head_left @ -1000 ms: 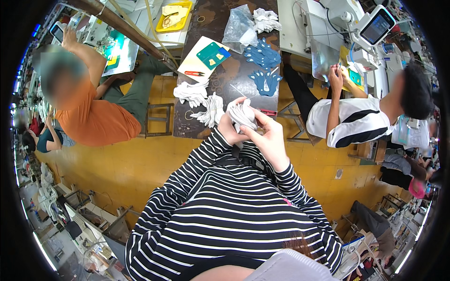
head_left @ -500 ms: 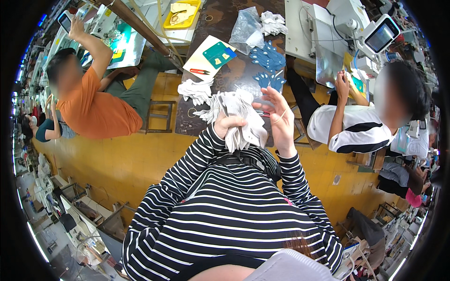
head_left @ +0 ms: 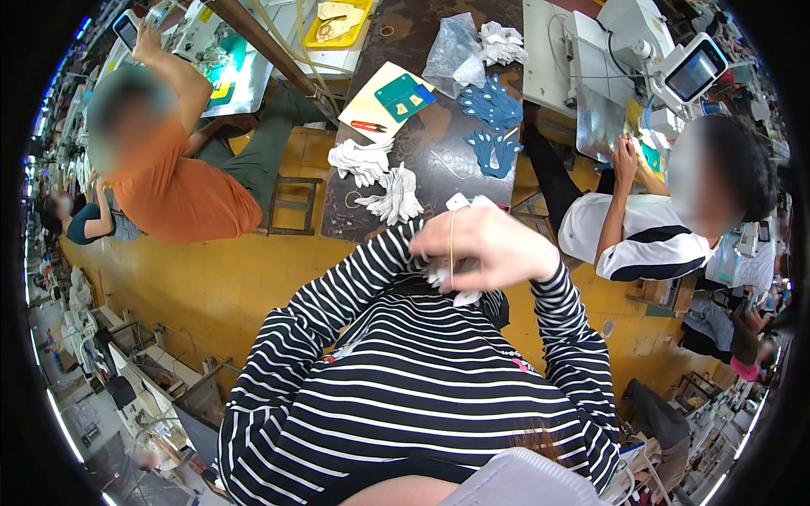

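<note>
- Moved since the earlier frame: right hand [head_left: 498, 244], then apart, now brought over the left hand.
- Loose white bundles [head_left: 395, 196], two: table's left side, near edge.
- Cream sheet [head_left: 359, 110], one; on it, red snips [head_left: 368, 126], one, and green template [head_left: 390, 99], one, bearing two small cream pieces [head_left: 402, 109].
- Handled white bundle [head_left: 467, 298], one: beneath the right hand, edges showing.
- Rubber band [head_left: 451, 249], one: across the right hand's bent, blurred fingers; I cannot tell their grip.
- Left hand: mostly covered; finger state I cannot tell.
- Blue glove-shaped stacks [head_left: 494, 154], two; third loose white bundle [head_left: 504, 42], one, behind.
- Around: yellow tray [head_left: 310, 42]; clear bag [head_left: 451, 63]. Obstructing my view: the right hand.
- Surface and room: dark, worn table [head_left: 430, 139]; orange-shirted co-worker [head_left: 190, 194], left; yellow floor [head_left: 190, 282]; white-and-black-shirted co-worker [head_left: 637, 236], right.
</note>
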Action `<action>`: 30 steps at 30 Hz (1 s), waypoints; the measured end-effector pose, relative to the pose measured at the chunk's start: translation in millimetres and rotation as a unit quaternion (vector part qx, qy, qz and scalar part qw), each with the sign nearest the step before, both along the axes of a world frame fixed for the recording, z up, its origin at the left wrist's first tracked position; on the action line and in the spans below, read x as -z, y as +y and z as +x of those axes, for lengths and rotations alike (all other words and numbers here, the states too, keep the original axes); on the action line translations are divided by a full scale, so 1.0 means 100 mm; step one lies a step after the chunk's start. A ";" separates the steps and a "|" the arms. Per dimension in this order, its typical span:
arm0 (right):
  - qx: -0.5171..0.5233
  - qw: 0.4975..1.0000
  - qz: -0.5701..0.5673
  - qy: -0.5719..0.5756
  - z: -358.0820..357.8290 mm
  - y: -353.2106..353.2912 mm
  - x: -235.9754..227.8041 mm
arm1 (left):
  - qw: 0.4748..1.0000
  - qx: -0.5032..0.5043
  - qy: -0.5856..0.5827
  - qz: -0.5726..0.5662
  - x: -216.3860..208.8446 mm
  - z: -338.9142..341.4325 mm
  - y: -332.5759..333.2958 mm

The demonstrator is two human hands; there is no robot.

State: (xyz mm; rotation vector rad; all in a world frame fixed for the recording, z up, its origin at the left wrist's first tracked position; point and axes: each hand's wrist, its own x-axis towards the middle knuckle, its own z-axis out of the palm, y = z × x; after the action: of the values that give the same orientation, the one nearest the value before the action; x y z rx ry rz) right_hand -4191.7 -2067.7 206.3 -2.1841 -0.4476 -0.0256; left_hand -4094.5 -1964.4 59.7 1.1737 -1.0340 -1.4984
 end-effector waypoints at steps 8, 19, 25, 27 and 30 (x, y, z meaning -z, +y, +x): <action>0.405 0.736 0.495 -0.221 -0.51 -0.08 0.26 | 0.881 -0.173 0.440 -0.029 -0.44 0.38 0.15; 0.313 0.938 0.063 0.132 -0.22 -0.08 0.50 | 0.948 0.193 -0.254 0.014 -0.12 0.12 -0.07; 0.368 0.922 0.083 0.084 -0.37 -0.06 0.74 | 0.987 0.053 0.125 0.083 -0.20 0.13 0.12; 0.404 0.913 0.055 0.034 -0.34 0.08 0.87 | 0.941 -0.035 0.318 0.108 0.04 0.16 0.30; 0.417 0.825 0.292 0.246 -0.42 0.21 1.25 | 0.967 -0.082 0.232 0.071 0.33 0.23 0.56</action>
State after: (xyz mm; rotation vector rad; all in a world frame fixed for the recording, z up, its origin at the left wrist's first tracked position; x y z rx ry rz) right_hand -4234.0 -2046.7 81.0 -1.5265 0.7461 -0.0644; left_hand -4071.6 -1908.5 27.0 0.9130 -0.5075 -1.6291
